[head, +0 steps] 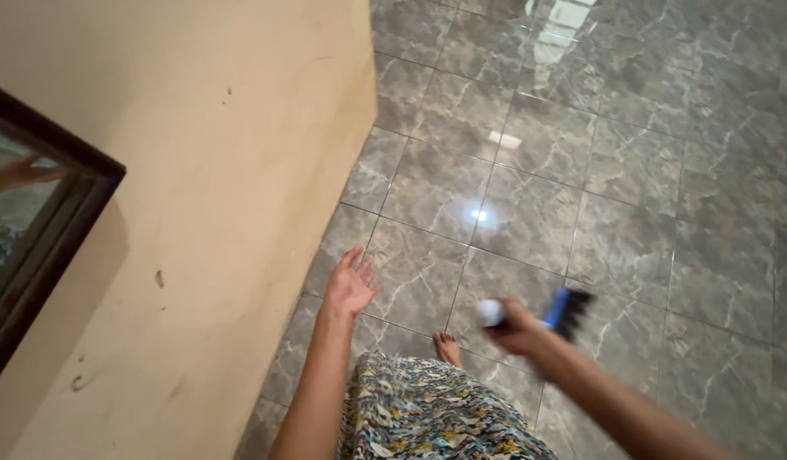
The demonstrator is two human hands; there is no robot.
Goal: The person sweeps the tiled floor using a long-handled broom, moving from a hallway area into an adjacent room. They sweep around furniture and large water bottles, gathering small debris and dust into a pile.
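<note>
My right hand (pixel 517 328) is closed around a brush (pixel 564 311) with a white handle end and a blue and black head; it is blurred by motion, low over the floor. My left hand (pixel 351 285) is held out with spread fingers and holds nothing, close to the beige wall (pixel 223 213). My bare foot (pixel 447 347) shows on the tiles below a patterned skirt (pixel 427 417).
Glossy grey marble-look floor tiles (pixel 598 170) fill the right and far side, with light reflections. A dark-framed mirror or window (pixel 35 230) hangs on the wall at the left.
</note>
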